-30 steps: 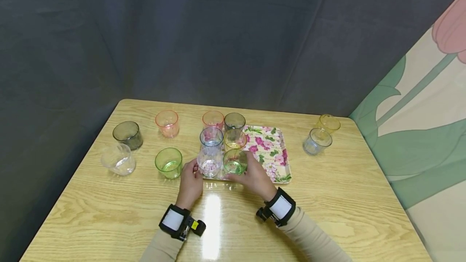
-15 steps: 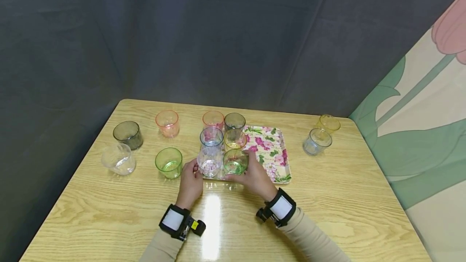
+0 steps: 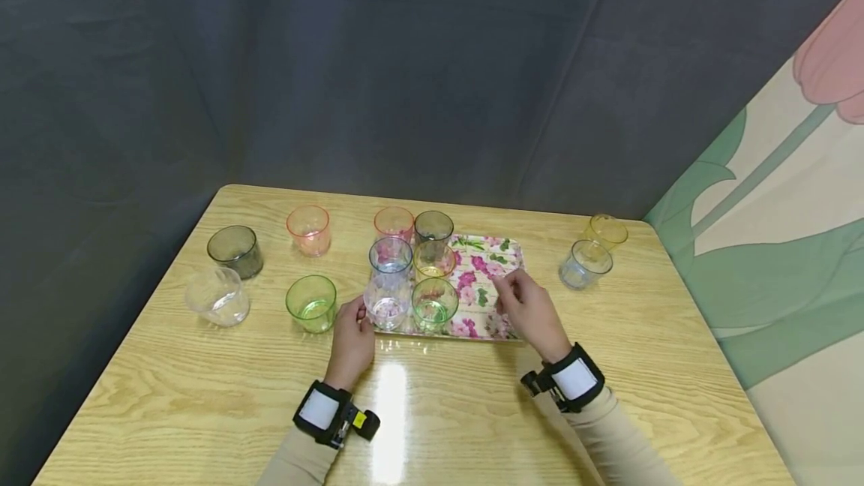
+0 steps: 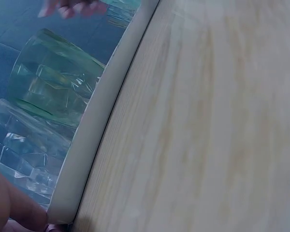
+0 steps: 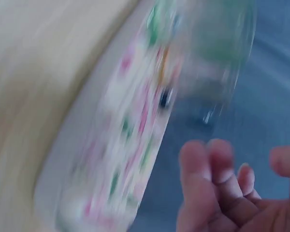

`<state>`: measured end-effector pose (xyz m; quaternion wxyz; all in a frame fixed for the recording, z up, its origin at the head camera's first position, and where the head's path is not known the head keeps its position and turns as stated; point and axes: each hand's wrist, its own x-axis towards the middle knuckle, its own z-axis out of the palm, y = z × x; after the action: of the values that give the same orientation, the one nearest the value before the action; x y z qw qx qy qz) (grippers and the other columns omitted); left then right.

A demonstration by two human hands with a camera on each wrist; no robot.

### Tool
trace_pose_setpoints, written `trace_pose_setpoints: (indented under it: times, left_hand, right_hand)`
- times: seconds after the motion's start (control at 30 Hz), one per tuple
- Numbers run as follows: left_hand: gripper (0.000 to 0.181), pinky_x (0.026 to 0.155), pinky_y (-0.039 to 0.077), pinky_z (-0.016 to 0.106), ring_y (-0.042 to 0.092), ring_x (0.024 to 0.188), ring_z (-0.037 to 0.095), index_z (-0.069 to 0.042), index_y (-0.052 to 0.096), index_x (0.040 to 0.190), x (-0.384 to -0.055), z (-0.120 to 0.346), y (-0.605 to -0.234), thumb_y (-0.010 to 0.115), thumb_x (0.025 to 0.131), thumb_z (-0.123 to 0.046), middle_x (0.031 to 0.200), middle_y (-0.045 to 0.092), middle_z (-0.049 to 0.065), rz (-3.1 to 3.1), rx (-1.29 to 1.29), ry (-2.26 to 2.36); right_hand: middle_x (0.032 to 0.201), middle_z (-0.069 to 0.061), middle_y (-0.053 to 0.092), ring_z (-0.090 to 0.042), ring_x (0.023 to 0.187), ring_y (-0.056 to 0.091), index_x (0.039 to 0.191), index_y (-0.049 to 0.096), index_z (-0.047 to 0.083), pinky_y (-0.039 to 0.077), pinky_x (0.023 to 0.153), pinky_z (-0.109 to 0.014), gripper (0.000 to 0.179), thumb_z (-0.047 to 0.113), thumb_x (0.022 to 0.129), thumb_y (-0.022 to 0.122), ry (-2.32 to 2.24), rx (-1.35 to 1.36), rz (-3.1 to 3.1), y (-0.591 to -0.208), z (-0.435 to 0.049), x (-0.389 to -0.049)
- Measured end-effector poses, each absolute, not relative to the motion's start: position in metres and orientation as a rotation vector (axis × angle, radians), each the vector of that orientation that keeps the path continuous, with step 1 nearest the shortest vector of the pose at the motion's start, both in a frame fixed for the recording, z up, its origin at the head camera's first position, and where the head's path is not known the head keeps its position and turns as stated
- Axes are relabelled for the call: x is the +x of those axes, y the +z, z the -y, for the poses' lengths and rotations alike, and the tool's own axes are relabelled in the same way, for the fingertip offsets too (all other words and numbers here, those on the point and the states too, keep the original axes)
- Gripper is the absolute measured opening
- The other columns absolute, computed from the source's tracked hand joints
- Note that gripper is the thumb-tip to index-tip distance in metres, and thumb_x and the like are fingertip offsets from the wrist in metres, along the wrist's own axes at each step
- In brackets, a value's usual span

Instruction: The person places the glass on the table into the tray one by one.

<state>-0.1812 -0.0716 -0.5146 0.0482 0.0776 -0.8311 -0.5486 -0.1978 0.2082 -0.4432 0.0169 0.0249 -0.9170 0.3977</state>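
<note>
At the front left corner of a flowered tray, my left hand pinches the rim, as the left wrist view shows at the tray wall. My right hand hovers over the tray's right part, fingers loosely bent and holding nothing. Two columns of tumblers stand upright on the tray's left half. A clear tumbler and a green tumbler are in front. Behind them come a blue tumbler and a yellow tumbler, then a red tumbler and a grey tumbler.
Left of the tray stand another red tumbler, a grey tumbler, a clear tumbler and a green tumbler. Near the right edge of the wooden table are a yellow tumbler and a blue tumbler.
My right hand has let go of the green tumbler on the tray and moved to the right. The left hand stays at the tray's corner.
</note>
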Motion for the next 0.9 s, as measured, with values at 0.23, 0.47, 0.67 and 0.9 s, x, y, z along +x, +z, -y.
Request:
trace_pose_setpoints:
  times: [0.23,0.47,0.67,0.9]
  left_hand:
    - [0.043,0.090,0.046,0.041,0.053,0.106,0.031,0.010,0.053,0.134,-0.181,0.073,-0.514,0.044,0.092,0.011,0.112,0.055,0.021,2.537,0.225,-1.641]
    - [0.043,0.093,0.048,0.045,0.054,0.108,0.032,0.010,0.051,0.135,-0.180,0.072,-0.514,0.043,0.094,0.011,0.114,0.054,0.022,2.535,0.212,-1.655]
    - [0.042,0.093,0.048,0.046,0.054,0.109,0.034,0.011,0.051,0.136,-0.179,0.071,-0.514,0.043,0.094,0.011,0.118,0.055,0.024,2.557,0.185,-1.625]
    - [0.043,0.097,0.047,0.050,0.054,0.112,0.036,0.011,0.048,0.138,-0.177,0.073,-0.511,0.041,0.096,0.009,0.122,0.054,0.026,2.589,0.173,-1.642]
  right_hand:
    - [0.063,-0.005,0.051,-0.017,0.052,0.046,0.083,0.052,0.005,0.035,0.049,-0.030,0.047,0.044,0.105,0.041,0.805,-0.123,3.171,-0.453,-0.261,-0.199]
    - [0.051,0.000,0.050,-0.014,0.048,0.043,0.069,0.053,0.009,0.033,0.051,-0.028,0.048,0.044,0.102,0.050,0.808,-0.028,3.412,-0.470,-0.273,-0.193]
    - [0.045,0.002,0.048,-0.012,0.043,0.041,0.061,0.051,0.011,0.033,0.048,-0.026,0.045,0.033,0.101,0.055,0.806,0.025,3.392,-0.477,-0.276,-0.194]
    - [0.045,0.005,0.043,-0.012,0.042,0.039,0.060,0.050,0.012,0.034,0.048,-0.027,0.046,0.032,0.101,0.056,0.980,0.019,3.366,-0.483,-0.281,-0.198]
